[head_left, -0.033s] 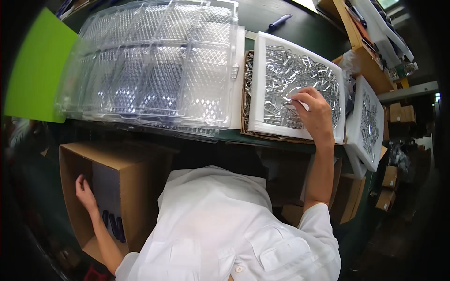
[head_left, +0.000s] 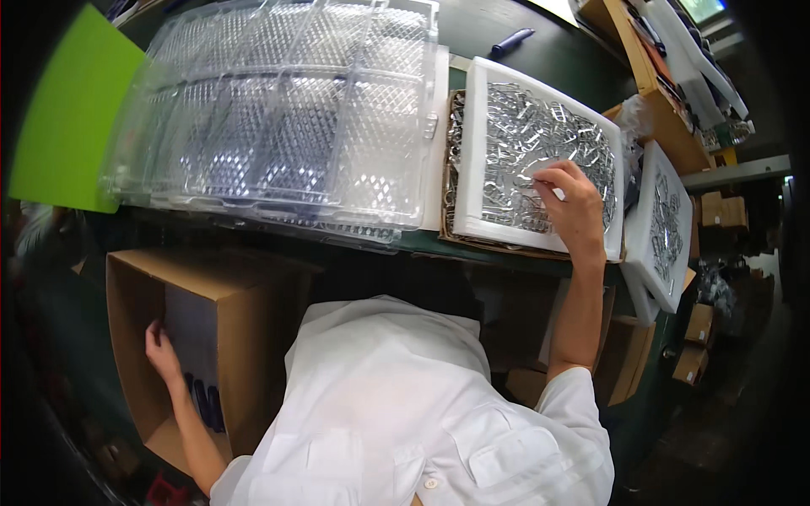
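Note:
My right hand [head_left: 574, 207] rests on a white tray [head_left: 472, 152] heaped with small shiny metal clips [head_left: 523, 126]. Its fingertips are pinched together among the clips. My left hand [head_left: 160, 350] reaches down into an open cardboard box [head_left: 245, 287] below the table edge and lies against the side of a grey wrapped stack [head_left: 194, 329] standing inside. Whether its fingers grip the stack is unclear. A wide stack of clear plastic blister trays [head_left: 287, 118] covers the table to the left of the clip tray.
A green sheet [head_left: 67, 118] lies at the far left of the dark green table [head_left: 498, 253]. A second white tray of clips [head_left: 666, 228] tilts at the right edge. A blue pen [head_left: 510, 40] lies at the back. Wooden shelves and small cartons stand at the right.

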### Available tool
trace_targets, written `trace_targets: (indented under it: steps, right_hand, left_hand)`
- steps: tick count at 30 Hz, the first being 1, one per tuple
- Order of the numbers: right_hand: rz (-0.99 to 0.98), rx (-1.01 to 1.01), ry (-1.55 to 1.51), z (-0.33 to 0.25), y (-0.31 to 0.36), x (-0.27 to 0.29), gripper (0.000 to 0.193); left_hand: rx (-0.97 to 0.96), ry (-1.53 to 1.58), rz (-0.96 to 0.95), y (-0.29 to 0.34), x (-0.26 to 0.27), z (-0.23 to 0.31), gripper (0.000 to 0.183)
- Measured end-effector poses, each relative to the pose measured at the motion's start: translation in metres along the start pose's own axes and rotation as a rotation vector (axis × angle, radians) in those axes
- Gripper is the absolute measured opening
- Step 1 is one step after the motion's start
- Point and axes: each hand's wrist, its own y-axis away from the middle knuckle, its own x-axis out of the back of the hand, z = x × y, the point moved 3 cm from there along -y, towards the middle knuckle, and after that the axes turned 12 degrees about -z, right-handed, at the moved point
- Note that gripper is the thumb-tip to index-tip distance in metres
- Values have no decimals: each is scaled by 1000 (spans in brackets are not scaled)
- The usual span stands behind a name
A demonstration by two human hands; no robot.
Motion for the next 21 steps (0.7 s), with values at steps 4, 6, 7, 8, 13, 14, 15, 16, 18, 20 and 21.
trace_targets:
  steps: [4, 6, 7, 8, 13, 14, 15, 16, 18, 20, 21]
  right_hand:
    - [-18, -20, -29, 9, 7, 0, 34]
    - [-64, -106, -42, 32, 18, 6, 45]
    - [-41, -115, -73, 49, 26, 7, 45]
    - [-14, -168, -169, 47, 31, 5, 42]
    - [83, -262, -467, 77, 31, 3, 28]
    - [83, -273, -485, 85, 30, 5, 26]
    - [51, -282, -490, 83, 26, 3, 23]
    - [22, -292, -492, 81, 22, 3, 21]
    - [-1, -289, -475, 79, 16, 3, 19]
    - [11, -272, -437, 78, 12, -1, 19]
    - [19, -265, -419, 77, 11, -1, 19]
  left_hand:
    - [436, 31, -312, 123, -55, -59, 30]
    - [160, -157, -305, 147, -79, -15, 31]
    - [129, -245, -244, 148, -86, 15, 31]
    - [72, -300, -176, 147, -84, 34, 30]
    - [177, -154, -234, 158, -87, 54, 32]
    - [198, -90, -275, 152, -90, 64, 33]
    - [153, -76, -252, 143, -92, 80, 33]
    - [105, -59, -230, 129, -96, 98, 32]
    - [15, -66, -246, 104, -109, 118, 32]
    - [-72, -118, -327, 81, -120, 130, 34]
    - [-18, -74, -374, 75, -126, 124, 35]
